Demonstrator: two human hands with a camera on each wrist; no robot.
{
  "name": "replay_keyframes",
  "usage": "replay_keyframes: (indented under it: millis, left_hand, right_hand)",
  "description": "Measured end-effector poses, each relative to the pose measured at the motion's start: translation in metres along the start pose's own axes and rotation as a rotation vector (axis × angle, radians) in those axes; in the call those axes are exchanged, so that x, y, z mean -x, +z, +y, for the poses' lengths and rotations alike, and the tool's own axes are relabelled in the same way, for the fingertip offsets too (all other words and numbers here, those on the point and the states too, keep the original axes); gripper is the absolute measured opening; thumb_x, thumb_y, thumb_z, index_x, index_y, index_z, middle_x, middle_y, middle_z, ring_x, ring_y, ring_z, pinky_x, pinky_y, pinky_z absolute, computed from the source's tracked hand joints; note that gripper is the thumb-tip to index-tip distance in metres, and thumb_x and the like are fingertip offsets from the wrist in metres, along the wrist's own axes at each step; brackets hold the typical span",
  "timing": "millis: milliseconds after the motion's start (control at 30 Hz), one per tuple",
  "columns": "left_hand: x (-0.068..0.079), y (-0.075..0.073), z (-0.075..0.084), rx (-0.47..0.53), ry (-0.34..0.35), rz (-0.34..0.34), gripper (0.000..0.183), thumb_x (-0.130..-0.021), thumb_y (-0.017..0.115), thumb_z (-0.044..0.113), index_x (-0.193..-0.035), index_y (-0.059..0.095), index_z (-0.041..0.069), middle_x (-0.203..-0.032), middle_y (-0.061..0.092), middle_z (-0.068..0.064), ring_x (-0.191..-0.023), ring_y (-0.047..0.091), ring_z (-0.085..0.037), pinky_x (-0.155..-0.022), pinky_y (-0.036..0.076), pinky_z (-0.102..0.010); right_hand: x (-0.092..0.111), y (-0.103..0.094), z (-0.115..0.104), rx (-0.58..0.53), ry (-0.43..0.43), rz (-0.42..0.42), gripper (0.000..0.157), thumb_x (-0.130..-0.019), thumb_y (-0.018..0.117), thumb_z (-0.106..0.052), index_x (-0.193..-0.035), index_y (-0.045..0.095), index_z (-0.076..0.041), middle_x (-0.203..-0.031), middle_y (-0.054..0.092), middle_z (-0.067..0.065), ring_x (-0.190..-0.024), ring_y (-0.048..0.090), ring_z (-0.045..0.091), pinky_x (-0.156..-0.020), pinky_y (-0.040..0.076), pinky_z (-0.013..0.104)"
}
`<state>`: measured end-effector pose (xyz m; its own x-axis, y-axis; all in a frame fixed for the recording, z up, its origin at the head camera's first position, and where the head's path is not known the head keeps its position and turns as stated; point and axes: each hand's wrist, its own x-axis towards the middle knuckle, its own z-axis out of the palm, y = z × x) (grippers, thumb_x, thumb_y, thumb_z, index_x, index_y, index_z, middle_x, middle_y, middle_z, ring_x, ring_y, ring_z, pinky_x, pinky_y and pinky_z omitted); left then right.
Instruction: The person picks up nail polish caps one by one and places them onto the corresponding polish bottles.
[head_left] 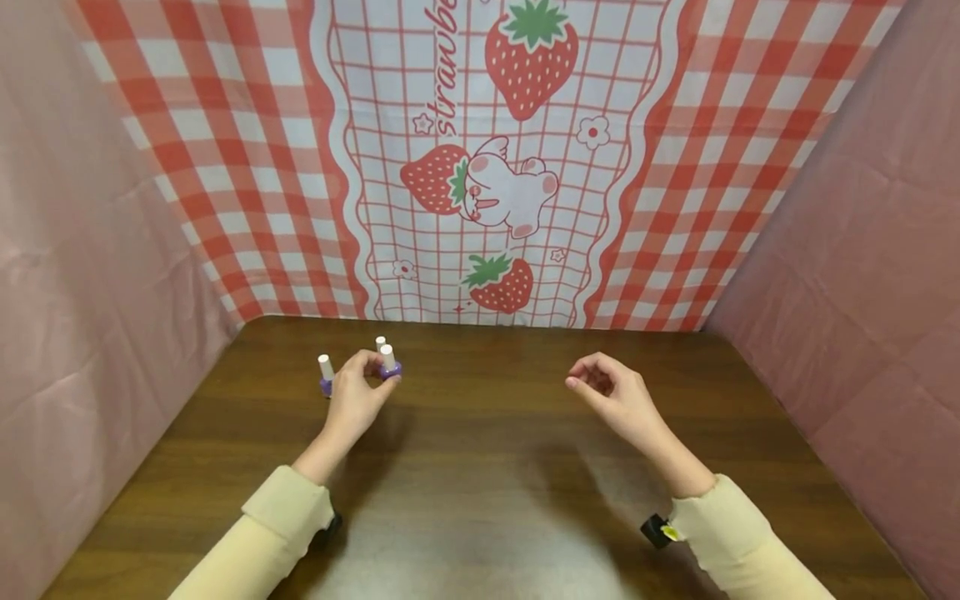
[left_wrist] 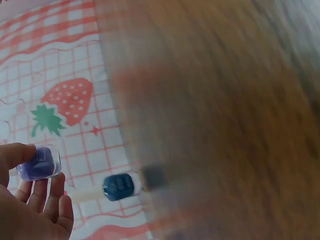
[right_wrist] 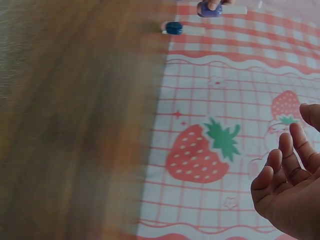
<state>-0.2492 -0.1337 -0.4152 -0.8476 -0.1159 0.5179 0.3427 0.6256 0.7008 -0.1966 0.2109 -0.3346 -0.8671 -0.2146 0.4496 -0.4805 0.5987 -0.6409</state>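
Observation:
My left hand [head_left: 356, 387] pinches a purple nail polish bottle [head_left: 390, 370] with a white cap between thumb and fingers, above the table. In the left wrist view the same bottle's purple body [left_wrist: 37, 165] shows at the fingertips. Just behind it stands a dark teal nail polish bottle [left_wrist: 119, 186]; only its white cap [head_left: 380, 342] shows in the head view. Another purple nail polish bottle [head_left: 327, 386] stands left of that hand, partly covered by it. Over on the right, my right hand [head_left: 618, 396] hovers above the table, fingers loosely bent, holding nothing.
The brown wooden table [head_left: 480, 467] reaches back to a strawberry-print checked cloth [head_left: 495, 192] hanging behind it. Pink curtains hang at the left [head_left: 97, 275] and right [head_left: 862, 250]. A black wrist device [head_left: 657, 530] sits at the right cuff.

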Motion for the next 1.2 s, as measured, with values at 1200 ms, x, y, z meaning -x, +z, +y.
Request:
replay_keyframes:
  millis: [1200]
  left_hand:
    - [-0.01, 0.017, -0.031, -0.196, -0.172, -0.255, 0.03, -0.062, 0.078, 0.014, -0.078, 0.057, 0.0, -0.073, 0.062, -0.011, -0.069, 0.056, -0.024, -0.064, 0.043, -0.036]
  right_hand:
    - [0.009, 0.011, 0.023, -0.013, 0.045, -0.033, 0.011, -0.081, 0.064, -0.014, -0.089, 0.06, -0.008, -0.074, 0.057, 0.002, -0.066, 0.051, 0.014, -0.058, 0.044, 0.025]
